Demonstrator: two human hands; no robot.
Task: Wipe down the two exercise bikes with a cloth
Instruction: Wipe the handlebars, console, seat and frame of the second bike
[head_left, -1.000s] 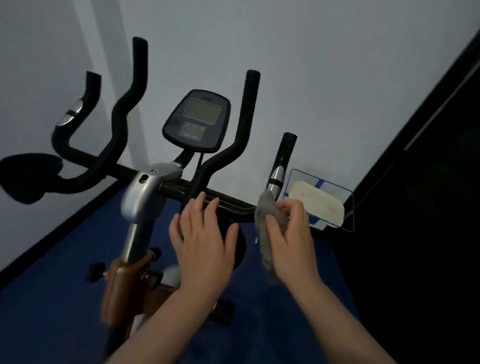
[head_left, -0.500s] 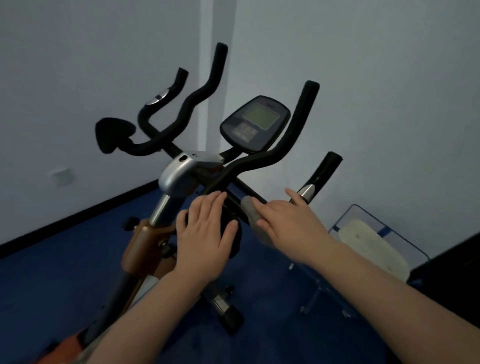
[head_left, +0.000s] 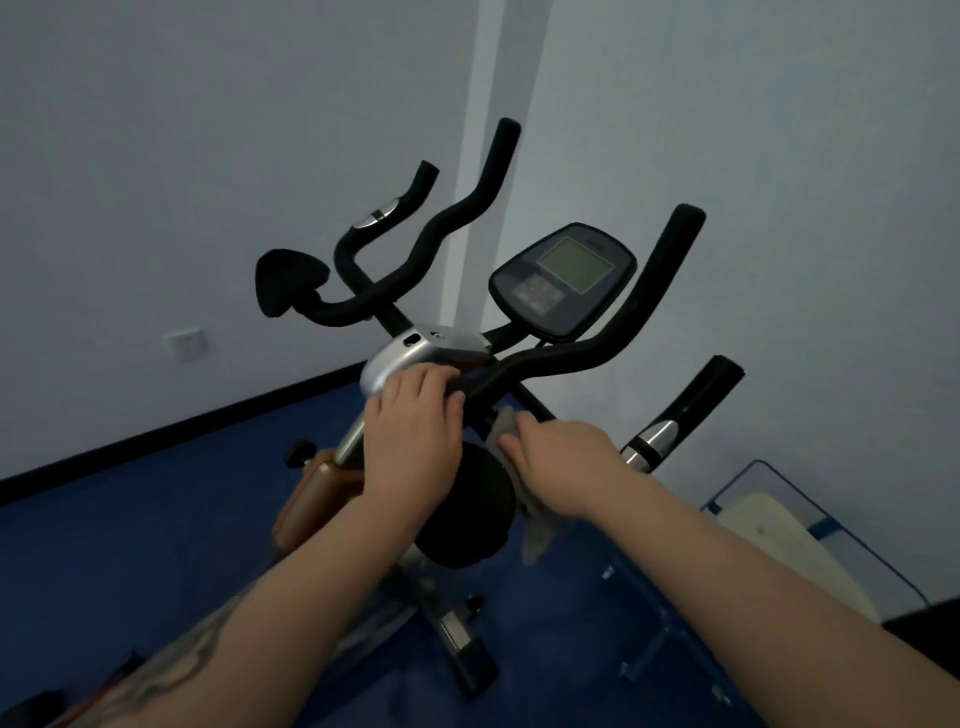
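Bike (head_left: 415, 358): we stand over one exercise bike in the corner; we see no second bike in view. If we lean hard on the bars, the frame could rock or shift on the blue floor (head_left: 156, 519).
Handlebars (head_left: 571, 358): black curved bars fill the middle; we judge the far tips and the left grip easy to skip.
Screen (head_left: 563, 280): it sits far right of the bars; a damp cloth dragged over its buttons could press them or leave streaks.
Left hand (head_left: 413, 426): it rests over the bar near the silver stem cap, fingers curled on it, bracing.
Right hand (head_left: 561, 457): it presses the cloth against the bar, fingers mostly straight.
Cloth (head_left: 506, 431): grey, bunched under our right hand, a tail hanging below; that tail could snag on the black knob beneath, or slip free.
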